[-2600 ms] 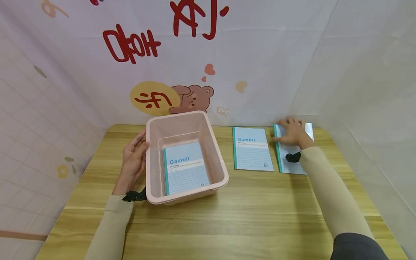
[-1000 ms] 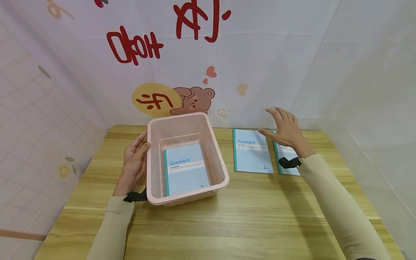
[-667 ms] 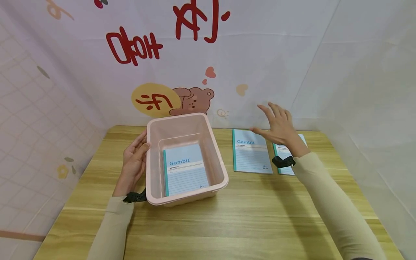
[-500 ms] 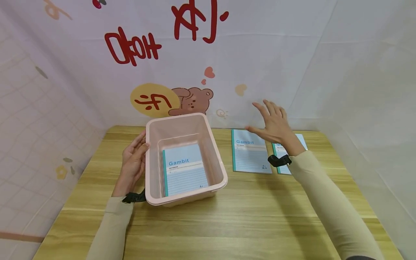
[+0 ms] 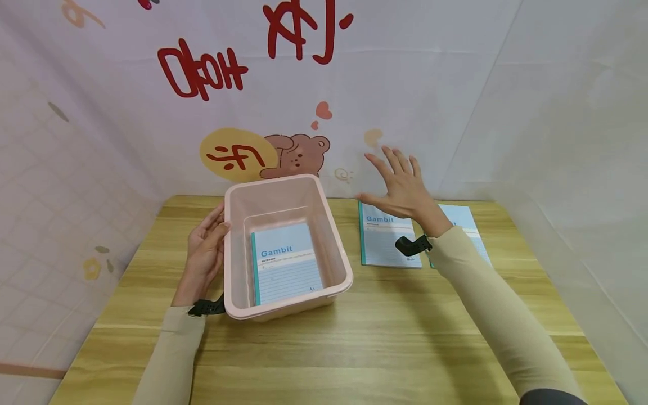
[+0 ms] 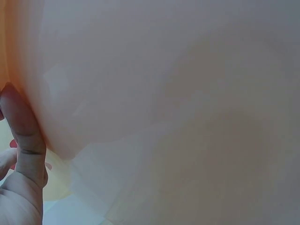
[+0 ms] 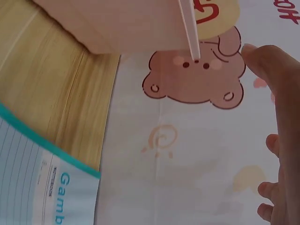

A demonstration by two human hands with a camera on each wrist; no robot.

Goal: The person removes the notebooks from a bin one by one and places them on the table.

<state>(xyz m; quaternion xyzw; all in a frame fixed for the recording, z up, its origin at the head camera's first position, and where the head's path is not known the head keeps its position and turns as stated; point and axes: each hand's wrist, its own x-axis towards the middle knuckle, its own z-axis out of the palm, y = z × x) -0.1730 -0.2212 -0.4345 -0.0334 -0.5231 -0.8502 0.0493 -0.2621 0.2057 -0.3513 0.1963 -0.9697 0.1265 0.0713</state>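
A pale pink plastic bin (image 5: 339, 253) stands on the left half of the table, with a blue-and-white Gambit notebook (image 5: 287, 264) lying flat inside. My left hand (image 5: 206, 247) holds the bin's left side, thumb at the rim; its other fingers are partly hidden. In the left wrist view the thumb (image 6: 26, 126) lies against the bin's wall. My right hand (image 5: 405, 188) is raised with spread fingers and holds nothing. It hovers over the upper part of a second notebook (image 5: 387, 244). A third notebook (image 5: 463, 225), partly covered by the right forearm, lies farther right.
The wood-grain table (image 5: 354, 343) meets a white printed backdrop (image 5: 430, 84) at its far edge. More hanging sheet (image 5: 582, 169) bounds the right side. A dark band (image 5: 412, 246) sits on the right wrist.
My right hand has lifted off the rightmost notebook and moved left, over the middle one. That notebook stays on the table. The left hand and bin keep their places.
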